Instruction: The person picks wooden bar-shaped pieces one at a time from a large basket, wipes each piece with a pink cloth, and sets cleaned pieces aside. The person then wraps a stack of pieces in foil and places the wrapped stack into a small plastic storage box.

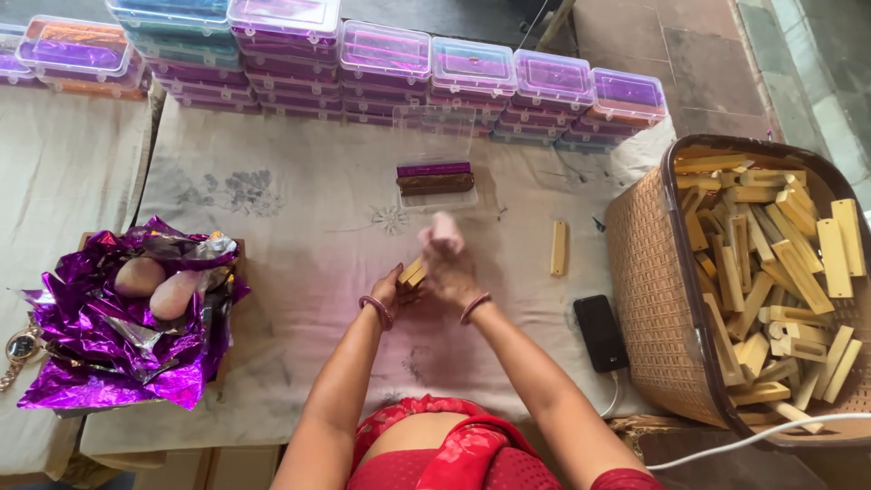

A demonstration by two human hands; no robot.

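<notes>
My left hand and my right hand meet over the middle of the cloth-covered table. Between them they hold small pale wooden blocks; the right hand is blurred and partly covers them. An open clear plastic box lies just beyond my hands, with a purple-foil strip and a brown one inside. A single wooden block lies on the cloth to the right of my hands.
A brown woven basket full of wooden blocks stands at the right. A black phone with a white cable lies beside it. Purple foil sheets with two stones on top sit at the left. Stacked plastic boxes line the far edge.
</notes>
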